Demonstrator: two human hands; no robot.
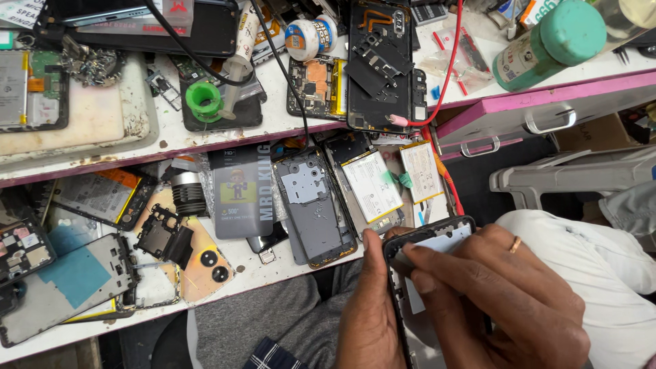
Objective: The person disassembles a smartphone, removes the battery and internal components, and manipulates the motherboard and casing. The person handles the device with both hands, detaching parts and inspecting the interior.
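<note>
An opened phone body (437, 236) with a dark frame and pale inside is held over my lap. My left hand (365, 321) grips its left edge from below, thumb up along the side. My right hand (506, 294), with a ring on one finger, lies across the phone, and its fingertips press on the inside near the upper left corner. A small dark piece seems pinched under those fingertips, but I cannot tell what it is. The phone's lower part is hidden by both hands.
An open drawer shelf (273, 266) in front holds several dismantled phones, a grey phone frame (314, 205), white batteries (372, 184) and a back cover with camera rings (205, 263). Above, the bench (273, 119) carries circuit boards, a green tape roll (203, 99), a red wire (447, 68) and a green bottle (547, 44).
</note>
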